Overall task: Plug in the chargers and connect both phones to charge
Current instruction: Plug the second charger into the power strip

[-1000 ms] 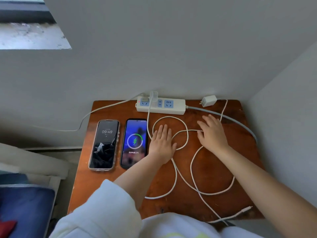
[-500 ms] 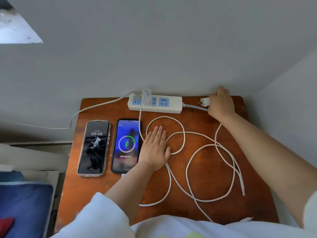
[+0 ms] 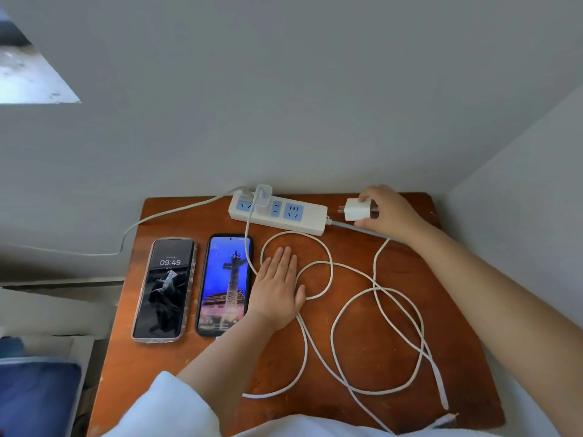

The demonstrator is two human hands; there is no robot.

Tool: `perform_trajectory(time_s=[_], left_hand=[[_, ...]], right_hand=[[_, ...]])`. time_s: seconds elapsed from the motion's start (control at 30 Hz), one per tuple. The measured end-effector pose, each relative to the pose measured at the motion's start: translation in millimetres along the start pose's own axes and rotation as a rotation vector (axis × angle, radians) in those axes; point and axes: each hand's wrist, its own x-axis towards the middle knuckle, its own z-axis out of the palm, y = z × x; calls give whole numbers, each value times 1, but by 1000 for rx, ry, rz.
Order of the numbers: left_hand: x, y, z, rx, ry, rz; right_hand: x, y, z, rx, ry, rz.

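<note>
Two phones lie side by side on the wooden table [image 3: 372, 351]. The left phone [image 3: 164, 288] in a clear case shows 09:49. The right phone [image 3: 224, 283] shows a blue wallpaper. A white power strip [image 3: 310, 217] lies along the wall, with one white charger [image 3: 263, 197] plugged in near its left end. My right hand [image 3: 389, 212] grips a second white charger block [image 3: 358, 209] just right of the strip, prongs pointing left. My left hand [image 3: 279, 288] rests flat beside the right phone. White cables [image 3: 375, 288] loop across the table.
Grey walls close in behind the table and on the right. The strip's own cord [image 3: 135, 227] runs off the table to the left. A blue cushion [image 3: 34, 398] lies low at the left. A cable end [image 3: 446, 419] hangs at the front right edge.
My right hand has picked up the charger block from the back right corner and brought it toward the strip's right end. The right phone's charging symbol gave way to its wallpaper. My left hand stayed put.
</note>
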Motion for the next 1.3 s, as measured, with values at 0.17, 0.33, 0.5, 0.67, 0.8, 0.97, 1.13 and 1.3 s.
perform_trajectory(time_s=[0.17, 0.33, 0.5, 0.67, 0.8, 0.97, 1.13, 1.3], left_hand=[[-4, -7, -11, 9, -11, 72], [-26, -27, -20, 36, 10, 178], [-36, -22, -9, -16, -28, 195], [-30, -20, -5, -32, -11, 139], [-31, -19, -3, -30, -6, 144], [-33, -18, -2, -44, -2, 149], [-32, -19, -1, -45, 8, 153], [-32, -20, 1, -41, 14, 154]], right_hand=[[-6, -36, 7, -85, 60, -159], [4, -60, 18, -186, 66, -168], [21, -74, 19, -217, 26, -228], [40, -88, 9, -460, -45, -452], [47, -101, 4, -619, -93, -602], [39, -104, 1, -738, -94, -698], [35, -108, -1, -739, -56, -846], [47, -109, 0, -718, -178, -750]])
